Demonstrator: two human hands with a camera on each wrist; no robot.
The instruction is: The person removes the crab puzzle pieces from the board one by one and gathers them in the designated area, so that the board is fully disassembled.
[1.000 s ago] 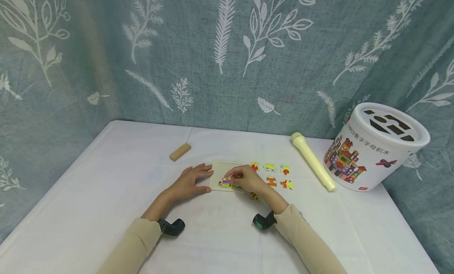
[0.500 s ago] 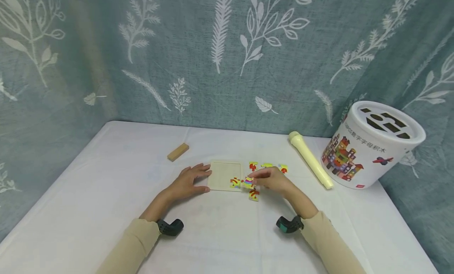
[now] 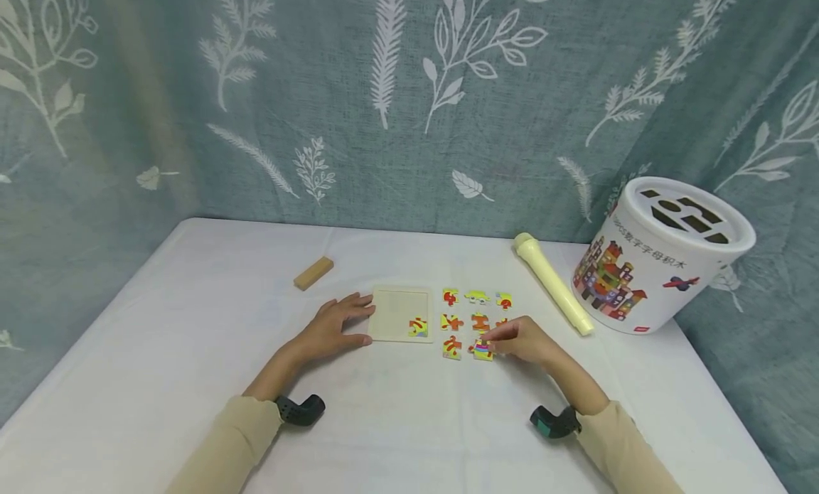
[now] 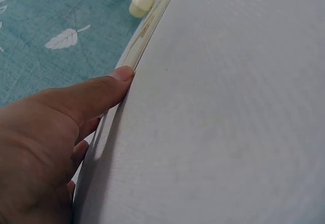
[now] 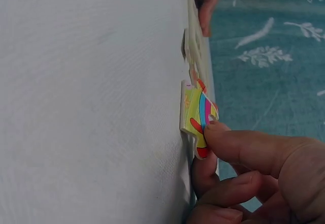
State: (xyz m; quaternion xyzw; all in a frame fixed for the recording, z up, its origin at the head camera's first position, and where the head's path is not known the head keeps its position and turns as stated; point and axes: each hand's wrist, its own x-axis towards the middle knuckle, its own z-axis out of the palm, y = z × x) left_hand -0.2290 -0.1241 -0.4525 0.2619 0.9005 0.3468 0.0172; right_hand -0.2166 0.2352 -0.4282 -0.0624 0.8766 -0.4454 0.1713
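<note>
A striped jigsaw piece [image 3: 483,352], yellow with rainbow bands [image 5: 205,108], is pinched between the thumb and fingers of my right hand [image 3: 526,340]. It is at or just above the cloth, at the near end of the loose pieces. The fingertips of my left hand [image 3: 334,326] touch the left side of a square wooden puzzle tray [image 3: 392,310], its thumb [image 4: 104,89] at the near corner. One yellow and red piece [image 3: 418,328] lies in the tray's near right corner. Right of the tray, several loose pieces [image 3: 480,322] lie in rows; my right fingers partly hide one.
Beyond my left hand lies a small wooden block [image 3: 313,273]. A pale yellow microphone-shaped stick [image 3: 553,284] lies at the back right, beside a large white tub [image 3: 652,259] with shape holes in its lid. A patterned curtain [image 3: 358,110] hangs behind the white-covered table [image 3: 397,423].
My right hand has lifted the striped piece out of the tray and carried it right, to the loose pieces. The left hand stays at the tray's edge. The head view has shifted slightly.
</note>
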